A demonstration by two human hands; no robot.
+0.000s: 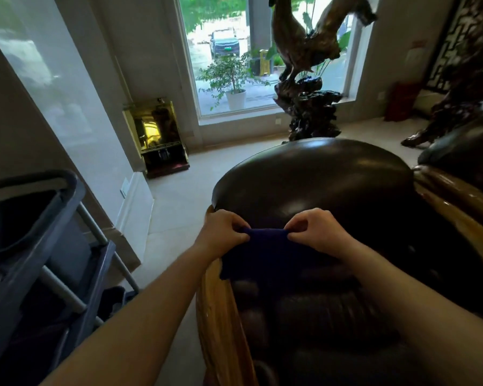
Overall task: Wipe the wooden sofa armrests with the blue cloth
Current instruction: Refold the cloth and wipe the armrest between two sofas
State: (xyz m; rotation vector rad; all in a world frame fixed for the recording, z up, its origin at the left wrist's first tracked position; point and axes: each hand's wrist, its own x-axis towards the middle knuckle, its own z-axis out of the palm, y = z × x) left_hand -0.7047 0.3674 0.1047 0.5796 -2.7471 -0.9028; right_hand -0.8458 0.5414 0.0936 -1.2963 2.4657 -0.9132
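At far left stood a grey utility cart (34, 246), tiered, with metal uprights, dark bins on its shelves; contents too dim to make out. Behind it a pale wall ran back to a gold-lit glass display case (158, 136) on the floor by the corner. A tall window (221, 54) followed, a potted plant (233, 79) in a white pot visible through it, a parked vehicle farther out. A large dark root-wood sculpture (308, 73) stood on the tiled floor in front of the window's right side. Nearer the camera, the left hand (222, 235) was closed, thumb and fingers pinching the left top corner of the blue cloth (265, 253). The cloth, dark navy in this light, hung taut between both hands and draped down over the sofa's dark cushioning, its lower left edge touching the inner side of the wooden armrest (221, 316), a glossy honey-coloured rail running toward the bottom edge of the view. The left wrist lay across that rail's far end. The right hand (317, 232) was likewise closed, pinching the cloth's right top corner. Beyond the hands bulged a rounded dark leather cushion (318, 176). A second glossy wooden armrest (457, 207) curved along the right edge.
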